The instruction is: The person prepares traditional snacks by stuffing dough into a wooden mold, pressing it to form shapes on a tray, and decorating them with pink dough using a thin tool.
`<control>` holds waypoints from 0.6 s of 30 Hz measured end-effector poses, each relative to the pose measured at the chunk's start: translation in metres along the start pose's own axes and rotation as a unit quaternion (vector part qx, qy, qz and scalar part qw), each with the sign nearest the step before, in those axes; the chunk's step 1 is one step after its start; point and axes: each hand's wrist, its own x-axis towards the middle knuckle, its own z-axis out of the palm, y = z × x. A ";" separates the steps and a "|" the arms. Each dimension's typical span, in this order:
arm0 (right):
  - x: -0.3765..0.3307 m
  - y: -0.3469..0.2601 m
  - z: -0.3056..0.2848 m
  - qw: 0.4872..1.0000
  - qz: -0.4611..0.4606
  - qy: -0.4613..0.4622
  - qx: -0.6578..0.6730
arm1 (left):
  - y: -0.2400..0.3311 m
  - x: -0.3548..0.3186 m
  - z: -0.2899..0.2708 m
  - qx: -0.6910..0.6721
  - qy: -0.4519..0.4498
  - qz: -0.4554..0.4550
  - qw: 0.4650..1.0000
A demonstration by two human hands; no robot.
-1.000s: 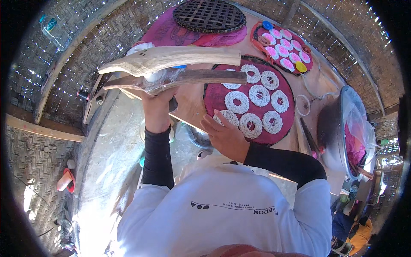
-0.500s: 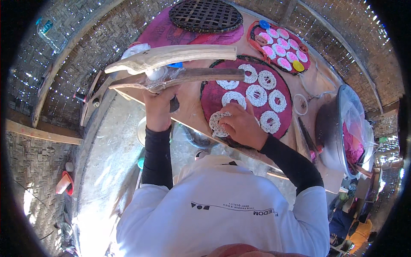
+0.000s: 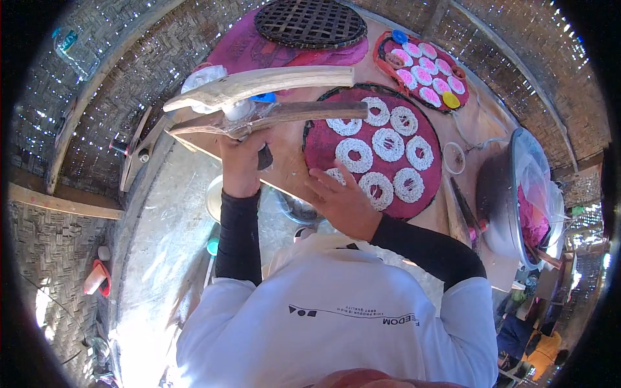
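My left hand (image 3: 242, 165) is closed under a wooden hand press with two long handles, gripping near its left end. The pale upper handle (image 3: 259, 86) lies above the darker lower handle (image 3: 310, 114), with a gap between them. Between the handles sits a white cylinder-like part (image 3: 238, 111). Over the near left rim of a round tray lined with magenta cloth (image 3: 326, 145) is my right hand (image 3: 343, 204), its fingers spread and nothing held. Several white lacy rings of stringy dough (image 3: 388, 144) lie on the cloth. One ring is partly hidden by my right fingers.
At the table's far right, a smaller tray holds pink-and-white rounds (image 3: 424, 71). A dark woven lattice tray (image 3: 310, 24) rests on magenta cloth (image 3: 236, 48) at the back. A large metal basin (image 3: 501, 194) with plastic bags stands right, near a small hoop (image 3: 454, 158).
My right hand has moved left and toward me, its fingers spreading out from their curled pose. A ring in the near middle of the tray is now uncovered. The press has shifted only slightly.
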 end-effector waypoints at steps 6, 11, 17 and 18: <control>0.000 0.013 -0.005 0.963 0.202 0.065 0.165 | 0.001 0.001 -0.007 -0.027 0.016 -0.011 0.999; 0.002 0.014 -0.006 0.969 0.188 0.080 0.138 | 0.001 0.003 -0.008 -0.027 0.015 -0.030 0.999; 0.004 0.016 0.002 0.956 0.228 0.088 0.163 | 0.001 0.004 0.001 0.000 0.024 -0.021 0.999; 0.002 0.019 0.001 0.955 0.231 0.089 0.162 | 0.000 0.004 0.000 -0.001 0.021 -0.022 1.000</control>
